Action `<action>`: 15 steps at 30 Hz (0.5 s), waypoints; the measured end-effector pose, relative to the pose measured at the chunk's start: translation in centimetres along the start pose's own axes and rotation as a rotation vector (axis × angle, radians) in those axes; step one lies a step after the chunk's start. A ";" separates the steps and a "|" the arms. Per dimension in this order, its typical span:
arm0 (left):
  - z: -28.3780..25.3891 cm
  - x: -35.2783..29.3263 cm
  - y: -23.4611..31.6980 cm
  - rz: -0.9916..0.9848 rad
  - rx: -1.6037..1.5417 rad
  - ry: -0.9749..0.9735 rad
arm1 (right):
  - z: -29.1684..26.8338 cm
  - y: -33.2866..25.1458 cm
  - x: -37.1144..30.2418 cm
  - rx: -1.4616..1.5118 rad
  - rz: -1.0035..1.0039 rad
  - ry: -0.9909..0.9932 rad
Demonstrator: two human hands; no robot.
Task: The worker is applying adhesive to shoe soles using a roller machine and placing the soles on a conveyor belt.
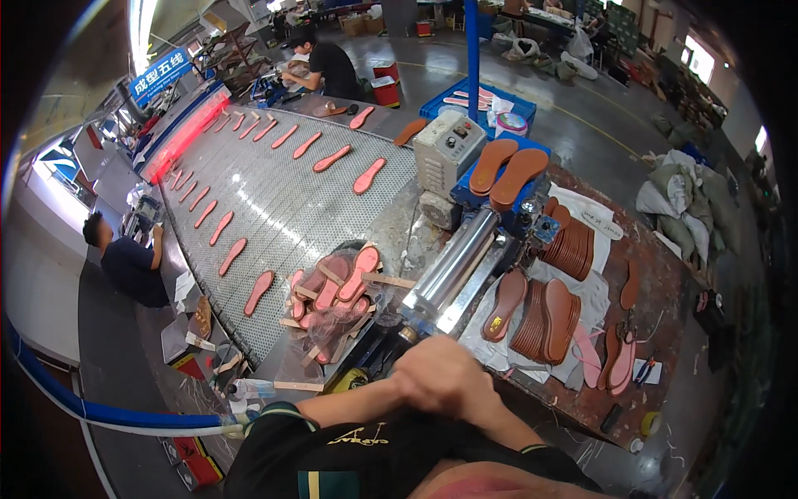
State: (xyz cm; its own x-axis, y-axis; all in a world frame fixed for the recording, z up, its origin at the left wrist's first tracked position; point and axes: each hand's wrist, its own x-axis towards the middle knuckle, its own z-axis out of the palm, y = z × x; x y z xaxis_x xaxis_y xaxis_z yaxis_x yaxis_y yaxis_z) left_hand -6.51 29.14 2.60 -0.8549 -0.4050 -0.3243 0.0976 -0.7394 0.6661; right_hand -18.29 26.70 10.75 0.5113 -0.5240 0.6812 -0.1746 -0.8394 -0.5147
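Note:
My right hand point(449, 376) is closed in a blurred fist and pressed against my left hand point(406, 387), in front of my chest. Fingers of the left hand are hidden, and anything inside the fist cannot be seen. Just beyond them is a machine with a shiny steel roller point(453, 264). Two brown insoles point(517, 178) lie at the roller's far end. To the right, a stack of brown insoles point(559, 323) stands beside a single dark brown insole point(504, 304). A heap of pink insoles point(359, 273) with clear plastic and wooden strips lies left of the roller.
A mesh conveyor point(291, 208) carries rows of pink insoles on the left. A control box point(450, 150) stands behind the roller. Pliers point(645, 372) lie on the worn right-hand table point(573, 407). One co-worker point(137, 264) is at the left, another point(332, 68) at the far end.

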 end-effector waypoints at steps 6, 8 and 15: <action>3.2 -0.2 5.3 0.365 0.665 0.078 | -0.4 2.1 -4.3 0.536 0.522 0.604; 4.4 0.8 5.1 0.583 0.894 -0.065 | 0.5 2.1 -5.8 0.907 0.489 0.755; 5.0 1.3 4.0 0.236 0.884 -0.438 | 0.2 1.4 -9.2 1.141 0.673 0.586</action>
State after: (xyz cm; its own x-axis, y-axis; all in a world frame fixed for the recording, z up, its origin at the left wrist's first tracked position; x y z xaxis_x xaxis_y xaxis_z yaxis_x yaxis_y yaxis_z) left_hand -9.74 28.37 8.20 -0.9915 -0.1249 0.0364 0.0279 0.0691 0.9972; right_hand -23.04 30.34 3.68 0.1439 -0.9830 0.1141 0.6577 0.0088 -0.7532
